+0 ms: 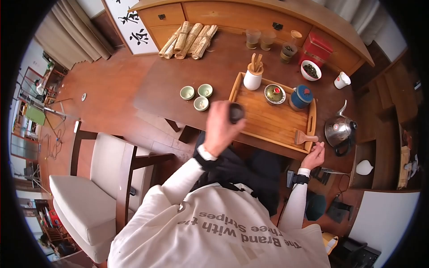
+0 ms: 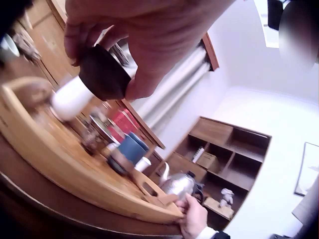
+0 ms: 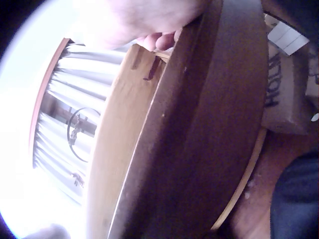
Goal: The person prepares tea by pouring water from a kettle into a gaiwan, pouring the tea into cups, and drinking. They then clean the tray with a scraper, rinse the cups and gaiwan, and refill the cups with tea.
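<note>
My left hand point(image 1: 219, 127) grips a small dark cup point(image 1: 236, 113) above the tray's near-left edge; in the left wrist view, fingers and thumb hold the dark cup point(image 2: 103, 73) by its sides. At the near-right corner of the wooden tray point(image 1: 268, 123), my right hand point(image 1: 315, 156) pinches the handle end of a flat brush point(image 1: 302, 137). On the tray stand a white tool holder point(image 1: 253, 80), a lidded bowl point(image 1: 274, 94) and a blue jar point(image 1: 301, 97). The right wrist view shows part of the right hand point(image 3: 149, 25) at the table edge, its fingertips mostly hidden.
Three green cups point(image 1: 201, 103) sit left of the tray. A steel kettle point(image 1: 340, 131) stands at the right. Behind are bamboo scrolls point(image 1: 187, 40), glasses point(image 1: 253, 39), a bowl of leaves point(image 1: 311, 70), a red box point(image 1: 317, 47) and a white cup point(image 1: 342, 80).
</note>
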A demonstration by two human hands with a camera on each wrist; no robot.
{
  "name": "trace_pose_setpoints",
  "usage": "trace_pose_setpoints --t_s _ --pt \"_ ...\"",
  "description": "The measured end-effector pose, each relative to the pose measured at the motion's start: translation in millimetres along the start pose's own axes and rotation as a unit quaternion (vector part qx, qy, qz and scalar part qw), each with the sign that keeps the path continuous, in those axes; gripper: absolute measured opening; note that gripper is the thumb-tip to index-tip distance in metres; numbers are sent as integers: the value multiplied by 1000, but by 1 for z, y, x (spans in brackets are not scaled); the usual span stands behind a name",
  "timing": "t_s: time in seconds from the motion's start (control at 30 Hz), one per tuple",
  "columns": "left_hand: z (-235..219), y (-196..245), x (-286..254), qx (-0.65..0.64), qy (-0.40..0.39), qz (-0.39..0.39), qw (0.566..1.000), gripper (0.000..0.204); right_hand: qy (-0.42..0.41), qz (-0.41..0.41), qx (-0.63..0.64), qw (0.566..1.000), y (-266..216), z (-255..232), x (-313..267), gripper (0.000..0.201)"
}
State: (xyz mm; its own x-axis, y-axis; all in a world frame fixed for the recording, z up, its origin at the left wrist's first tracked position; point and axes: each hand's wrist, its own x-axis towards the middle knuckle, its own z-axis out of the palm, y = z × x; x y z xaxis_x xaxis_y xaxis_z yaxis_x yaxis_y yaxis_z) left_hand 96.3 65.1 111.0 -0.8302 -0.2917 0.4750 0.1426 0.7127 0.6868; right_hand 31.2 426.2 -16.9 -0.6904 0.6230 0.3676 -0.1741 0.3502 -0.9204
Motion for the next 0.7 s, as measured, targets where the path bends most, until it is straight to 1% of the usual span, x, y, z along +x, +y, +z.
trace_pose_setpoints --t_s 0.03,0.1,0.13,0.2,0.27,0.3,0.33,0.37,0.4,0.43,0.47,0.53,0.57,0.6,0.63,0.67,0.7 --pt "-19 -15 -3 25 20 -49 998 57 7 -11 -13 1000 1 1 -1 45" --pt "-48 -53 -9 73 72 -99 990 59 7 -16 -27 999 -9 3 -3 45" --pt "-58 -72 -9 77 78 -137 984 58 7 -25 -43 999 -14 3 -5 46" --pt "-70 -110 -8 119 86 -183 972 62 2 -12 -30 999 -16 2 -5 46" --pt "-71 -141 -4 138 103 -202 964 66 -8 9 -25 1000 -12 2 -4 42" --pt "-70 -153 -5 148 106 -196 964 68 -16 -13 -25 999 -2 1 -2 39" --pt "-66 -165 -3 153 105 -187 965 69 -20 16 -13 1000 -10 2 -3 36" --pt "-61 -179 -4 145 107 -177 968 70 -28 15 3 999 -4 2 -2 31" --pt "-57 -184 -2 143 106 -199 964 73 -51 -13 -4 999 -3 0 0 29" --pt "-54 -189 -1 140 110 -184 967 75 -75 9 -29 997 -14 0 2 30" --pt "-52 -189 0 138 115 -172 969 77 -104 37 -22 994 -17 -1 6 26" --pt "-52 -183 0 116 98 -160 975 82 -172 92 33 980 -25 -4 13 21" --pt "-54 -175 0 109 74 -173 976 80 -166 91 27 982 -29 -4 16 21" --pt "-53 -169 0 105 69 -173 977 80 -192 97 46 975 -34 -5 16 20" --pt "-50 -161 -1 134 102 -150 974 78 -220 104 66 968 -36 -6 18 19" --pt "-49 -151 -1 164 137 -126 969 76 -218 103 63 968 -35 -6 20 19" --pt "-48 -140 -3 155 139 -90 974 71 -232 93 13 968 -34 -8 22 19"
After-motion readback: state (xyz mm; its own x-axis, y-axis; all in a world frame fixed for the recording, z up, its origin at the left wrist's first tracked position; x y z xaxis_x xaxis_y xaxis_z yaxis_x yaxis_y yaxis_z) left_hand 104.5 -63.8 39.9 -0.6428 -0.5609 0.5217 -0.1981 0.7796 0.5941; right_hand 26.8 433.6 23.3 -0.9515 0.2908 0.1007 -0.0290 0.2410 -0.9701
